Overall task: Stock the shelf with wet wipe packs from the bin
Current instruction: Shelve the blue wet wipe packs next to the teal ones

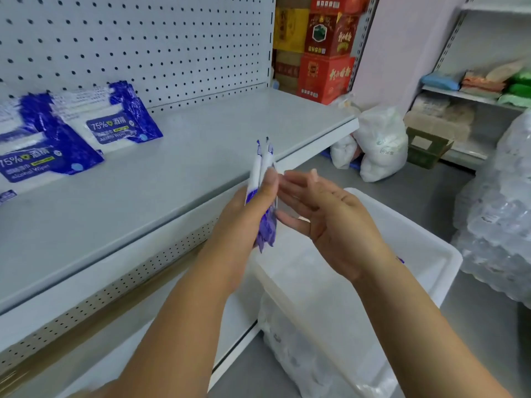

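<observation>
Left hand (244,216) gripping a couple of thin wipe packs (263,179) edge-on, upright, thumb pressed on the near face and fingers wrapped round the far side, blue ends poking out above and below the fist. Held right over the front lip of the shelf (201,145), just off its near right corner. Right hand (327,214) just beside, palm up and fingers spread loose, holding nothing, fingertips almost at the packs but can't tell if actually touching. Directly below the hands, a white plastic bin (425,254) on the floor against the shelf base, mostly bare inside, with a tiny sliver of blue peeking out past the right wrist. On the shelf at far left, two blue-and-white packs already there (123,122) (43,156), leaning back toward the pegboard (143,38), labels facing out, "75%" readable on both. A corner of another one (8,195) at the left edge. Rest of the shelf board grey and bare. Off to the right: white sacks (379,145) on the floor, red cartons (327,53) stacked in the far corner, wrapped bottle bundles (500,214) at the right edge.
</observation>
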Demonstrator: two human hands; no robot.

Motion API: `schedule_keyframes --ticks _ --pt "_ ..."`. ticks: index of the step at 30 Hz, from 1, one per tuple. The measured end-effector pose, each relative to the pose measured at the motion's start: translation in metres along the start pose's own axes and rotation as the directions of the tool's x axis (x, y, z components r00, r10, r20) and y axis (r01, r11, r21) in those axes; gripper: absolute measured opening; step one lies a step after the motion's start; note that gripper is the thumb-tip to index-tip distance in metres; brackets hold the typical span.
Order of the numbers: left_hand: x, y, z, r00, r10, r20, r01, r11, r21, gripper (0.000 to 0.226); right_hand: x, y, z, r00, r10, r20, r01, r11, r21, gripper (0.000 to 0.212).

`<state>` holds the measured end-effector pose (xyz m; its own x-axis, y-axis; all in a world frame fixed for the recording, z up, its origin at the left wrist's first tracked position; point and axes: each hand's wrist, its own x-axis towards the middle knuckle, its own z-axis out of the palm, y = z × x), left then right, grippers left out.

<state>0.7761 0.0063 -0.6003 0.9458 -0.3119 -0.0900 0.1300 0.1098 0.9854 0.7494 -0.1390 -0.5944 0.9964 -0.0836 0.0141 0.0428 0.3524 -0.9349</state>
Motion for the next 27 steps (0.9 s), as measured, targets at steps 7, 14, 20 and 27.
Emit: schedule_keyframes --ticks 7,14,20,27 --pt "-0.008 0.016 -0.034 0.998 -0.060 0.016 0.058 0.809 -0.585 0.044 0.008 -0.013 0.031 0.976 -0.217 -0.006 0.213 0.965 -0.151 0.022" --pt "-0.019 0.027 -0.059 0.999 0.021 -0.024 -0.031 0.778 -0.627 0.044 0.031 -0.001 0.045 0.966 -0.234 -0.113 0.180 0.916 -0.359 0.029" --pt "-0.019 0.028 -0.085 0.965 0.145 -0.219 -0.238 0.836 -0.494 0.049 0.044 0.002 0.080 0.989 0.022 0.145 0.023 0.954 -0.299 0.052" --pt "-0.028 0.041 -0.101 0.811 0.269 -0.519 -0.448 0.857 -0.256 0.028 0.085 0.011 0.129 0.982 0.024 0.189 -0.003 0.994 -0.111 0.032"
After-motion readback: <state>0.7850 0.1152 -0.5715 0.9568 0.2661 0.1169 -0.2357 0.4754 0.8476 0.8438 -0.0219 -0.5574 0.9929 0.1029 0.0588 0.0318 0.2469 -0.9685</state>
